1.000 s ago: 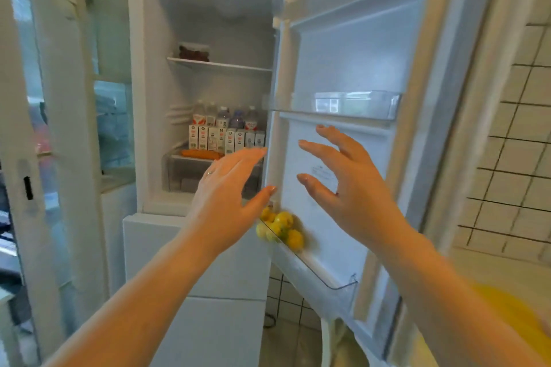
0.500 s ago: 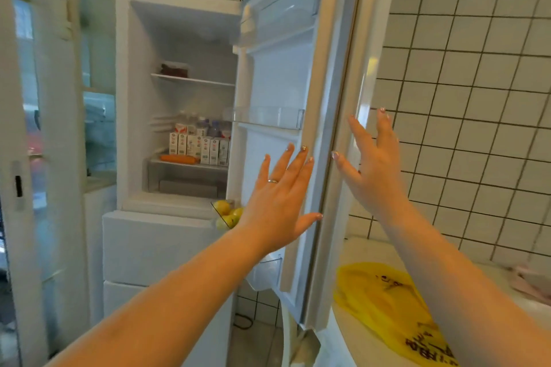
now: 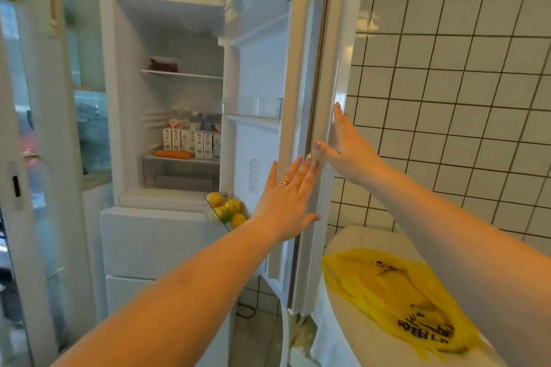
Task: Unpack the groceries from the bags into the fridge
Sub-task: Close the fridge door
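The white fridge (image 3: 155, 226) stands open, its door (image 3: 304, 74) swung out toward me and seen almost edge-on. My right hand (image 3: 347, 143) lies flat with straight fingers on the door's outer face. My left hand (image 3: 287, 202) is spread with straight fingers against the door's inner side, near its edge. Several yellow lemons (image 3: 226, 210) sit in the lowest door bin. Inside are milk cartons (image 3: 190, 140) and bottles, an orange carrot (image 3: 173, 154) and a dark packet (image 3: 164, 64) on the upper shelf. A flattened yellow plastic bag (image 3: 399, 295) lies on the white counter (image 3: 351, 235) at right.
A white tiled wall (image 3: 453, 83) rises behind the counter at right. A white-framed glass door (image 3: 38, 158) stands at left of the fridge. Closed white drawers (image 3: 149, 247) sit below the open compartment. Tiled floor (image 3: 256, 334) shows beneath the door.
The fridge door has swung from facing me to nearly edge-on. My right hand moved from the door's inner side round to its outer face; my left hand followed to the door's edge.
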A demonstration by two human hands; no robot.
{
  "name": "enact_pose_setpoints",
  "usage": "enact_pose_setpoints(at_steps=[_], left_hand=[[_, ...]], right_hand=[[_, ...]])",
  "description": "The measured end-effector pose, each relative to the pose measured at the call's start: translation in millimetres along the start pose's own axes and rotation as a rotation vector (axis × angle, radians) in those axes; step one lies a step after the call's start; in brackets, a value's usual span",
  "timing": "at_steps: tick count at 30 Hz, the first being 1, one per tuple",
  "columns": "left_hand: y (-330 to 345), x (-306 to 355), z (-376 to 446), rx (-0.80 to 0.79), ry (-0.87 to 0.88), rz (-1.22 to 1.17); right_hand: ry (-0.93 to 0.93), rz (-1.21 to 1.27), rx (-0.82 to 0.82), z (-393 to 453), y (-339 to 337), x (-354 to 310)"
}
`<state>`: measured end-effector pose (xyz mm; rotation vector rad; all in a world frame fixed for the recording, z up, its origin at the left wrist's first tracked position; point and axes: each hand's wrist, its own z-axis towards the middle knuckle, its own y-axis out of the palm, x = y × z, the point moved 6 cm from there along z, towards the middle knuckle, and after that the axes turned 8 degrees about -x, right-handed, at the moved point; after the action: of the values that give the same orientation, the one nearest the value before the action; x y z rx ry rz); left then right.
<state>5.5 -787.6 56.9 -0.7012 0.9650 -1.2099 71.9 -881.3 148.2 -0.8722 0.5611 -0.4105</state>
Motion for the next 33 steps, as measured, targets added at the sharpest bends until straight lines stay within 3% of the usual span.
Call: enact_pose_setpoints(at_steps=[8, 16, 23, 33], left_hand=[[13, -32, -38, 0.136, -0.108, -0.056], [16, -101, -95, 0.196, -0.264, -0.105], [21, -177, -147, 0.201, -0.407, 0.025], [46, -294, -200, 0.133, -0.608, 0.171]], right_hand=[[-0.250, -0.335, 0.079, -13, 20, -38], [-0.521, -0.306, 0.142, 6, 74, -115], [-0.677, -0.235, 0.170, 36, 123, -189], [-0.856, -0.359, 0.258, 102, 196, -275]])
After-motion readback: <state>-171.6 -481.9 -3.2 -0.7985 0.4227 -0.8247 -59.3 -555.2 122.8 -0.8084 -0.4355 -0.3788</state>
